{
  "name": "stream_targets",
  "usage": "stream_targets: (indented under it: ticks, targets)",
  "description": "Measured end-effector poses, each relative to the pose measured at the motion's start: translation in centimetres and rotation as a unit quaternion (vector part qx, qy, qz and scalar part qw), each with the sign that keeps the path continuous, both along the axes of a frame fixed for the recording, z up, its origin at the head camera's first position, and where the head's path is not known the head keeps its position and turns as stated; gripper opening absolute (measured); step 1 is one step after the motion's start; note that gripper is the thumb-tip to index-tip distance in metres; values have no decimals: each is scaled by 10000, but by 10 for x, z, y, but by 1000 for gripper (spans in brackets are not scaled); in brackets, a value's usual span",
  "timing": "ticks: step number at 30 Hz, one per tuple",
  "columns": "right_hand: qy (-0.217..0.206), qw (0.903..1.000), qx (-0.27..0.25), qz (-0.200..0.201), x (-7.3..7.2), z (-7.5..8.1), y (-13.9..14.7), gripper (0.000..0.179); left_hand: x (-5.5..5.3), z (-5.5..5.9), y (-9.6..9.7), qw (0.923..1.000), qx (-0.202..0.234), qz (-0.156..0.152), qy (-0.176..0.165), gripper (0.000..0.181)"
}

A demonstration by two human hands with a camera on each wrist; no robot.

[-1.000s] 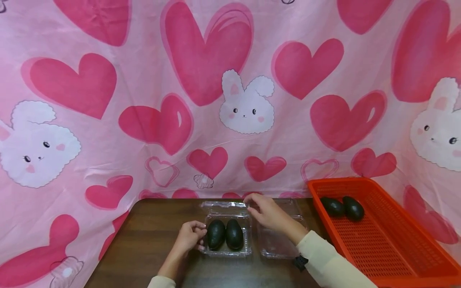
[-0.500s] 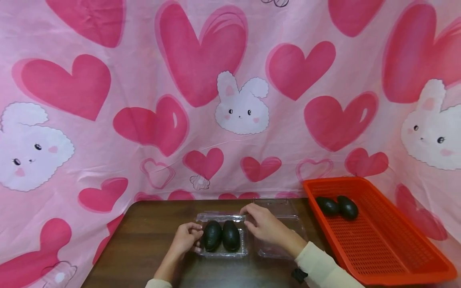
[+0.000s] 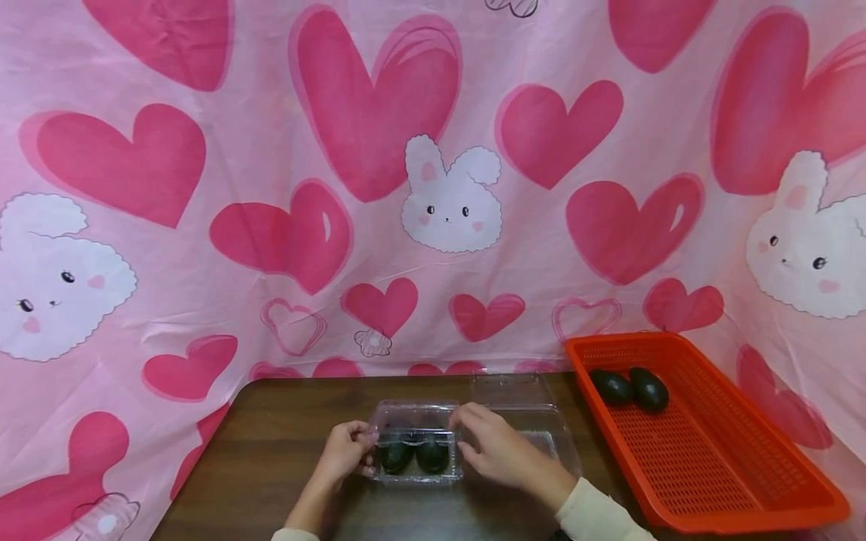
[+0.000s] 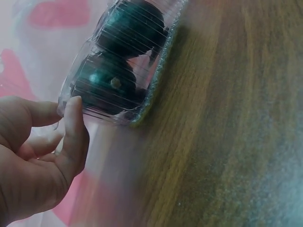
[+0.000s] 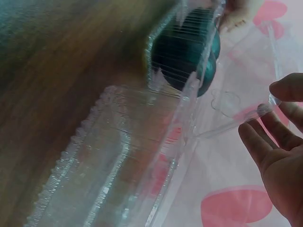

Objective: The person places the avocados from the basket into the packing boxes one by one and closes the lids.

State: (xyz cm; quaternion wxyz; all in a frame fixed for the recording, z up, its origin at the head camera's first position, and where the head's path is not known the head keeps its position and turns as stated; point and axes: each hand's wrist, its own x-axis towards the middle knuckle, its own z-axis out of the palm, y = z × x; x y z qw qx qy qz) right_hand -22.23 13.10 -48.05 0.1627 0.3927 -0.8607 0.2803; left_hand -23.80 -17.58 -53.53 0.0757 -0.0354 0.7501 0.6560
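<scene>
My left hand [image 3: 343,451] pinches the clamshell [image 3: 418,479] at six o'clock, my right hand [image 3: 499,445] its unclosed lid [image 3: 416,415] (two avocados [image 3: 396,456] are in), leaving two more avocados [image 3: 650,390] in the orange basket [image 3: 717,451] at four.

Forward-down head view (wrist views close)

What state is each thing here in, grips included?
Left container: upright, not shut
Left lid: partly closed
Avocados: two, inside it
Right container: upright
Right lid: open
Basket: upright, holding two more
Left grip: pinching that container's edge
Right grip: pinching its lid
</scene>
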Motion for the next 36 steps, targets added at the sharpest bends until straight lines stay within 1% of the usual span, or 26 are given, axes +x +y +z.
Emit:
stream_targets:
  ticks: [4,8,11,15,18,21,24,27,31,36]
  targets:
    - [72,9998,152,-43,3,-7,1,33,0,2,-3,9998,114,-4,-135,24]
    - [197,9992,341,-117,7,-12,3,34,2,10,-7,9992,293,-54,-264,35]
    - [239,9985,445,-199,10,-16,4,32,4,17,-10,9987,259,-256,-366,45]
    - [218,9982,457,-335,13,-21,3,25,7,24,-12,9962,90,-678,-545,55]
    - [62,9981,396,-476,16,-22,0,21,10,24,-13,9938,53,-934,-601,51]
    - [-177,9974,345,-604,18,-22,-3,19,12,22,-13,9922,139,-1063,-639,46]
    - [-301,9965,307,-719,21,-22,-6,17,14,21,-13,9909,232,-1129,-690,48]
    - [-234,9959,237,-839,22,-23,-9,16,15,21,-13,9896,298,-1231,-676,51]
    - [1,9948,191,-1000,22,-25,-14,19,18,22,-12,9881,347,-1379,-591,59]
    - [-52,9941,178,-1065,20,-25,-19,21,20,23,-11,9865,415,-1509,-491,69]
